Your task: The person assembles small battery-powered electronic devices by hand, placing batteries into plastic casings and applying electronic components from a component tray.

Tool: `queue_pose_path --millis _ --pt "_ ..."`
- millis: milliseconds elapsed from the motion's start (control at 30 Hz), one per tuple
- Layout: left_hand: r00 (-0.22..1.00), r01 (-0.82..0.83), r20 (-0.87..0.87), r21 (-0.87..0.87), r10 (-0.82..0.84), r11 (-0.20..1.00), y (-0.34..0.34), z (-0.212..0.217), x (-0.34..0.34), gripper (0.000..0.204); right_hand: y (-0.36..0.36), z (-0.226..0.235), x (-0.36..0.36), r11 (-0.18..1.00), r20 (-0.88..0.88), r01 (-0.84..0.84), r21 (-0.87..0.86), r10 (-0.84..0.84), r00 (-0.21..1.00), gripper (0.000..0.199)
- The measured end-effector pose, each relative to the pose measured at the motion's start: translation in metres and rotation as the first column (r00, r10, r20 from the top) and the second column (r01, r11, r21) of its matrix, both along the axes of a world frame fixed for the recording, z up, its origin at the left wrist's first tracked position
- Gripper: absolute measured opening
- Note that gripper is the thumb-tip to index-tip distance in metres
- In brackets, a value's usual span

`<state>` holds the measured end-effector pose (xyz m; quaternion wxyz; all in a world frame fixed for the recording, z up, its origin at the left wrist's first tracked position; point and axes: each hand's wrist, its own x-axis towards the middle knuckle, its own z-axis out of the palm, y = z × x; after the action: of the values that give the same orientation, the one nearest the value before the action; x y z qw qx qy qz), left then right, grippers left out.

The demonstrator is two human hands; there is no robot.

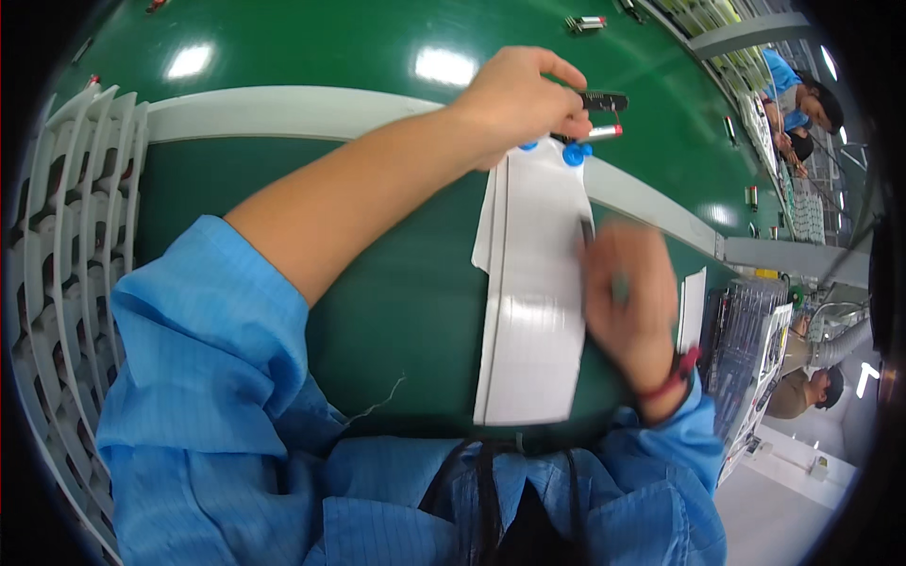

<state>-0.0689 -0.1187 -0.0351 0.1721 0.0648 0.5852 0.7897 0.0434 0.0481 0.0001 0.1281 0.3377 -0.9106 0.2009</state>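
Observation:
My left hand [528, 99] reaches over the far rail, its fingers closed at the near end of a small black circuit board [606, 101]. A thin wire seems to run from that board to a red-and-white cylinder [601, 133] just beside it. My right hand [630, 292] is curled and blurred by motion, at the right edge of a stack of white sheets [535, 349]. Out of its fingers pokes a short dark thin piece [587, 231], too smeared to name. Blue knobs or pins [576, 154] sit at the sheets' far end.
A pale rail [274, 113] separates the dark green table from a shiny green surface [321, 47] carrying several small cylinder assemblies [587, 24]. White racks [94, 198] stand at the left. Clear plastic trays [746, 321] stand at the right, with other people [802, 104] beyond.

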Motion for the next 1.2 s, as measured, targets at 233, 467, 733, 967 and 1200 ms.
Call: queue_pose_path --millis 233,467,733,967,1200 --pt "0.994 0.039 0.100 0.121 -0.052 0.992 -0.011 0.002 -0.002 0.030 0.006 0.037 -0.054 0.345 0.556 0.460 -0.819 0.277 0.783 0.019" --pt "0.978 0.013 0.200 0.209 -0.056 0.978 -0.003 0.007 -0.006 0.031 0.018 -0.012 -0.111 0.289 0.537 0.464 -0.838 0.281 0.795 0.015" --pt "0.982 0.036 0.178 0.160 -0.064 0.986 -0.006 0.000 -0.010 0.030 0.014 -0.026 -0.118 0.328 0.526 0.437 -0.837 0.266 0.808 0.017" --pt "0.992 0.051 0.107 0.128 -0.065 0.990 -0.005 0.002 -0.006 0.031 0.016 -0.027 -0.118 0.387 0.525 0.419 -0.821 0.224 0.821 0.016" --pt "0.992 0.045 0.108 0.140 -0.060 0.989 -0.006 0.001 -0.005 0.031 0.008 -0.027 -0.113 0.418 0.486 0.391 -0.820 0.149 0.861 0.017"
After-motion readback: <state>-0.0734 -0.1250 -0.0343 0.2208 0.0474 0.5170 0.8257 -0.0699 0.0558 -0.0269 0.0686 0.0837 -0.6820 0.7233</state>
